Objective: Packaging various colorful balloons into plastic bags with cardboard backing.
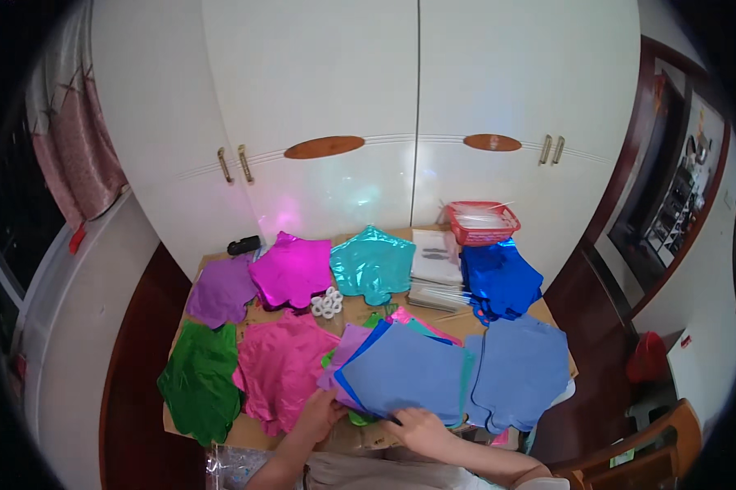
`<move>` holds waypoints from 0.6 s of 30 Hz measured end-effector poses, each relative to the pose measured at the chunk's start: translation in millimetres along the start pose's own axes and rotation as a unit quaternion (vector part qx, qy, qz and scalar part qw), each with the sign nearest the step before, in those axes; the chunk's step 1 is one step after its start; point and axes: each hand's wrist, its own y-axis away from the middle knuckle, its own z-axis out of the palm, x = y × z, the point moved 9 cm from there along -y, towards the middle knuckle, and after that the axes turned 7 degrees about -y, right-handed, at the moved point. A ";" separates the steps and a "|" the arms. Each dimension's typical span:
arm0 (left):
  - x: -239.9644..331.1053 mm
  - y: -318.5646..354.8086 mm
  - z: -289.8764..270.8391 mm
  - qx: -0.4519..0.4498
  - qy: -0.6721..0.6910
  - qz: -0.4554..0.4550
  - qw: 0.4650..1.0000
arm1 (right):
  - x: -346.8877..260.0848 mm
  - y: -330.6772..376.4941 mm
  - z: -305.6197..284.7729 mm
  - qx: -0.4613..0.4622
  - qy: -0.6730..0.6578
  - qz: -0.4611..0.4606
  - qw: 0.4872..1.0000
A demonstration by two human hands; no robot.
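Fanned stack of coloured sheets [409, 371], lower centre of frame; left hand [322, 414] at its lower-left corner, right hand [421, 430] on its bottom edge, both curled, can't tell if pinching; pink pile [284, 367] left, grey-blue pile [524, 367] right

Lwr stacked sheets [351, 343] mostly obsc'd

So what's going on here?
Bare hands are at a fanned stack of coloured foil sheets, grey-blue on top: left hand at the near left corner, right hand at the near edge. How firmly either grips isn't clear. A green pile and pink pile lie left, a grey-blue pile right; a red basket stands behind.
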 end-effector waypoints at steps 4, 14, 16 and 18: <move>20.7 -2.9 -5.1 0.040 -0.049 0.004 0.998 | 41.4 20.2 -24.6 0.097 -0.126 0.057 0.986; 72.9 -39.4 -7.0 0.046 -0.471 0.039 0.880 | 155.7 81.6 -32.4 0.196 -0.157 0.343 0.905; 88.1 -43.6 2.6 0.047 -0.554 0.103 0.825 | 163.2 78.9 -27.9 0.200 -0.166 0.349 0.900; 101.4 -51.6 5.8 0.061 -0.619 0.204 0.756 | 168.1 70.1 -21.6 0.188 -0.176 0.341 0.904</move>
